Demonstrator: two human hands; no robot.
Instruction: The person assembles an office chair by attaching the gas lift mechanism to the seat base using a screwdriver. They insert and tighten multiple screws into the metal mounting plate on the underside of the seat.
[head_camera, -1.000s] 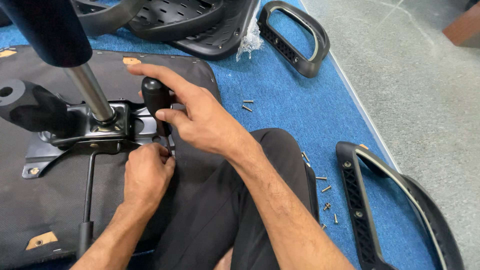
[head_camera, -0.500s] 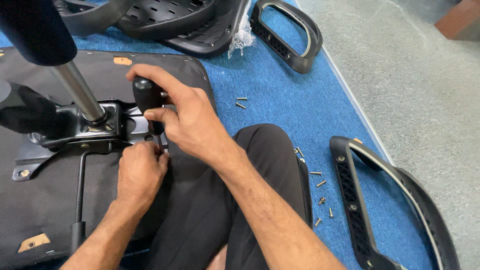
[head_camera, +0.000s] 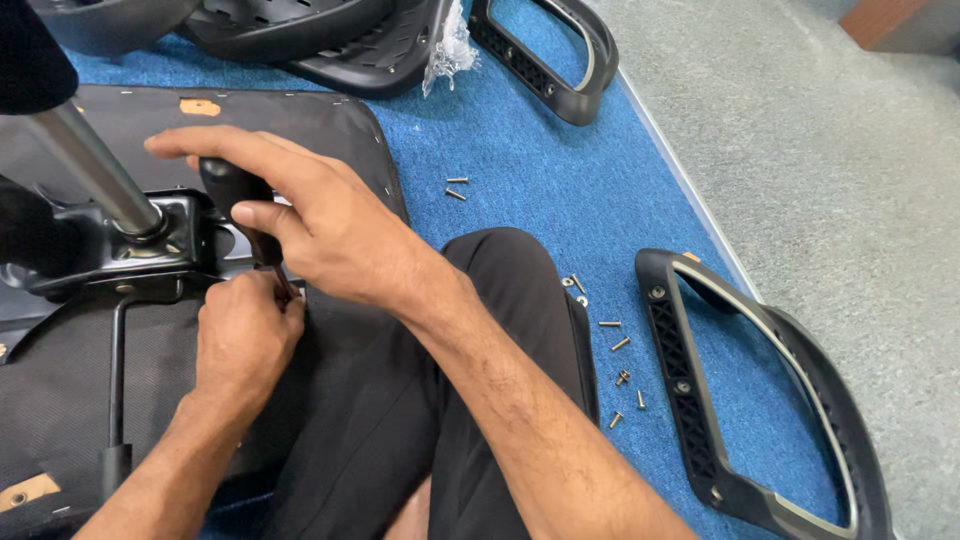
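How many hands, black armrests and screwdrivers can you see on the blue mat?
hands: 2, the left hand and the right hand
black armrests: 2, one at the top and one on the right
screwdriver: 1, gripped by the right hand
Total: 5

Mat (head_camera: 560, 180): blue, rough felt-like pile. Floor (head_camera: 840, 170): grey, speckled, matt. Armrest (head_camera: 700, 400): black moulded plastic, ribbed, slight sheen. Column (head_camera: 95, 170): smooth bright metal. Bracket (head_camera: 110, 265): black painted metal, glossy. Screws (head_camera: 620, 345): shiny metal. Seat underside (head_camera: 300, 120): matt black cloth.
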